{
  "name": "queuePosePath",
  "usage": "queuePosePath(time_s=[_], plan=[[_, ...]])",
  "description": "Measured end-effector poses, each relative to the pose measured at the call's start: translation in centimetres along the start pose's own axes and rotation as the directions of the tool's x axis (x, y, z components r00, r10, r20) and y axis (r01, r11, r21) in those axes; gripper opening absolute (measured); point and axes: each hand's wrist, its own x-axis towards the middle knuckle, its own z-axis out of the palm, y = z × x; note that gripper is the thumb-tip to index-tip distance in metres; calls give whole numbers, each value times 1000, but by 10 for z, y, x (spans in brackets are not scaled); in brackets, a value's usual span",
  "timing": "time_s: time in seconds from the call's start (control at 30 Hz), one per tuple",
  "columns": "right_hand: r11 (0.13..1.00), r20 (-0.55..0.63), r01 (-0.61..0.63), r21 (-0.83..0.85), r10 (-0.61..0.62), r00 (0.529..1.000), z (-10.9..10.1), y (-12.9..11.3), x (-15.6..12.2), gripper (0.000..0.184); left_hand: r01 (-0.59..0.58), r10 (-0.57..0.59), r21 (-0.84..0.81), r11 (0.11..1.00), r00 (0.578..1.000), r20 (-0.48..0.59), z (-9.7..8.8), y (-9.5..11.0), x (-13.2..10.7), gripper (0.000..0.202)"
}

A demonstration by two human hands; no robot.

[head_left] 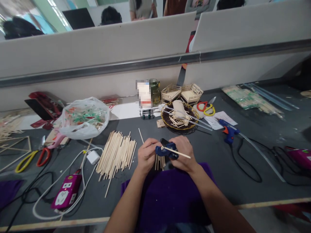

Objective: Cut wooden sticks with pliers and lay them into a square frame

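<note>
My right hand (184, 151) is wrapped round a dark blue hand tool (173, 152), its exact kind hidden by my fingers. A thin wooden stick (178, 152) lies across the tool and points to the right over my hand. My left hand (147, 154) is closed at the stick's left end, against the tool's left side; its fingertips are partly hidden. Another thin stick (141, 135) shows just beyond my left hand. Beneath the tool are several short sticks (159, 162). Left of my hands a large spread of wooden sticks (118, 153) covers the table.
A blue glue gun (228, 129) with its cord lies right. Behind stand a yellow-rimmed basket (165, 119) and small wooden trays (191, 94). A plastic bag (84, 129), red-and-yellow-handled scissors (43, 157) and a magenta power strip (65, 192) with cables are left.
</note>
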Motion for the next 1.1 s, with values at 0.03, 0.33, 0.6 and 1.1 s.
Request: queuePosePath(time_s=[0.03,0.33,0.6,1.1], plan=[[1000,-7,4,-5,-4,1000,0,0,0,31,-1,1,-2,1000,1000,1,0,0,0,26],[998,39,-49,48,48,998,0,-3,1,13,23,-23,38,999,1000,12,0,3,4,29],[965,194,-182,189,145,970,6,1,0,24,120,-123,47,992,991,55,1,1,11,29],[953,435,-296,62,241,868,15,12,14,13,279,-279,20,960,958,66,-1,-21,8,20]])
